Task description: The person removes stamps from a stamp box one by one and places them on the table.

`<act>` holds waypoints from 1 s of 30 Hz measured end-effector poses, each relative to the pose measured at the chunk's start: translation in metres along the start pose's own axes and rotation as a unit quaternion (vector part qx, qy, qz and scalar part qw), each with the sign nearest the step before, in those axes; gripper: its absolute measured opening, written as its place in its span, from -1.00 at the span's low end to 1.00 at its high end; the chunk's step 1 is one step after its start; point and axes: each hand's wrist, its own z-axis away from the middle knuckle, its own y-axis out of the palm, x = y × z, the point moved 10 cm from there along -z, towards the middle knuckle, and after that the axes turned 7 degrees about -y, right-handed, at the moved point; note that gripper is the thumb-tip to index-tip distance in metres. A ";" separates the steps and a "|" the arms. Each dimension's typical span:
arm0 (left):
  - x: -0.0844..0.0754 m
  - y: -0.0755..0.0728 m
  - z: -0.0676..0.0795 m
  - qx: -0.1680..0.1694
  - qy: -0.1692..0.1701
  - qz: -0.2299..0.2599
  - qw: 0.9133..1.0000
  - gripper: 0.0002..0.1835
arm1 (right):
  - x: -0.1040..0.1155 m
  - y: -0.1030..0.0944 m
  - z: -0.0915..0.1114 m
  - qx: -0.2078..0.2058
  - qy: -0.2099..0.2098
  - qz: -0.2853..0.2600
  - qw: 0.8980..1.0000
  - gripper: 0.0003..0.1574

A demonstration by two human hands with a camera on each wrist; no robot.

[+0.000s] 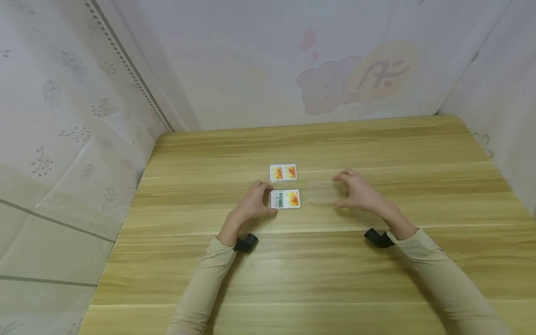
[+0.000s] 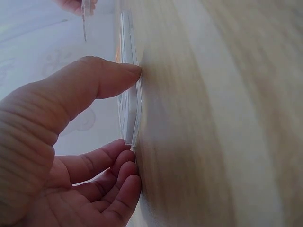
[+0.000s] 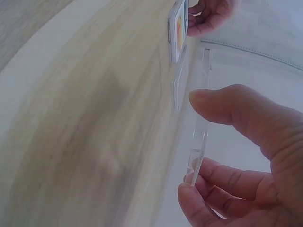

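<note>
Hands busy over a wood-grained counter: from the head camera, a person's right hand pinches a clear plastic cover by its right end, while the left hand grips the near card case by its left end, just left of the cover. A far card case lies beyond it, apart from both hands. From the left wrist, the thumb presses one long edge of the near card case and curled fingers meet the opposite edge; whether its base bears fully on the counter cannot be told. Its thin, straight walls suggest a stiff, light case, best held by those edges and kept level, since any loose cards could slide. From the right wrist, thumb and fingertips span the clear plastic cover, held off the counter, its shiny walls thin and transparent. Judged by its look, it weighs next to nothing, would be slick against dry skin and could crack under a hard squeeze; opposite long edges, lightly pinched, offer the surest hold, leaving the broad face free of smudges.
</note>
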 end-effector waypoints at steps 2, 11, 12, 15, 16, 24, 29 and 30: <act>0.000 0.000 0.000 0.000 0.001 -0.001 1.000 -0.36 | -0.003 -0.001 0.002 0.002 0.003 0.001 1.000 -0.21; 0.000 0.000 0.000 0.001 0.000 -0.001 1.000 -0.35 | -0.004 -0.011 0.010 -0.008 -0.011 0.018 1.000 -0.24; 0.000 0.000 0.000 0.002 0.000 0.000 1.000 -0.35 | -0.004 -0.012 0.011 -0.008 -0.014 0.022 1.000 -0.24; -0.001 0.000 0.001 0.004 0.000 0.004 1.000 -0.36 | -0.005 -0.014 0.013 -0.008 -0.024 0.027 0.999 -0.24; -0.001 0.000 0.001 0.004 0.000 0.005 1.000 -0.36 | -0.006 -0.014 0.014 -0.008 -0.026 0.026 0.999 -0.24; -0.002 -0.001 0.001 0.002 -0.001 0.002 1.000 -0.36 | -0.009 -0.017 0.021 -0.022 -0.066 0.035 0.997 -0.25; -0.002 -0.001 0.001 0.001 -0.002 -0.001 1.000 -0.36 | -0.011 -0.018 0.025 -0.025 -0.082 0.029 0.996 -0.26; -0.002 -0.001 0.001 0.000 -0.002 -0.002 1.000 -0.35 | -0.012 -0.018 0.026 -0.024 -0.083 0.027 0.996 -0.26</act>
